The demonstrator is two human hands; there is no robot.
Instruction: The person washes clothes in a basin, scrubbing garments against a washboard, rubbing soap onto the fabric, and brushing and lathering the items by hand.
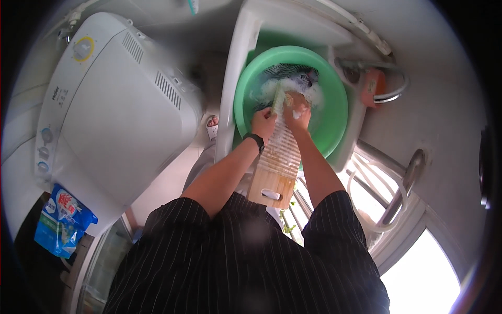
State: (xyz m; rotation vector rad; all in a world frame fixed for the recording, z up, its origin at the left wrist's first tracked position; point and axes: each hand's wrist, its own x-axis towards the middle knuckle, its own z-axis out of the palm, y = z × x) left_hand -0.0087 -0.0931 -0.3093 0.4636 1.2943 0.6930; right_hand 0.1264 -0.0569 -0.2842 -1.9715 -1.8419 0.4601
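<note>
A wooden washboard leans at a slant into a round green plastic basin, its ridged end in sudsy water and its slotted handle end towards my body. My left hand, with a black watch at the wrist, is curled at the board's left edge. On the ridges my right hand lies wet and foamy. Something pale yellow shows at its fingers, too small to identify. Beyond the hands, dark patterned cloth soaks in the water under white foam.
The basin stands in a white sink. Left is a white Haier washing machine; a blue detergent bag lies near its corner. On the right wall are a metal faucet, a pink holder and a pale hose.
</note>
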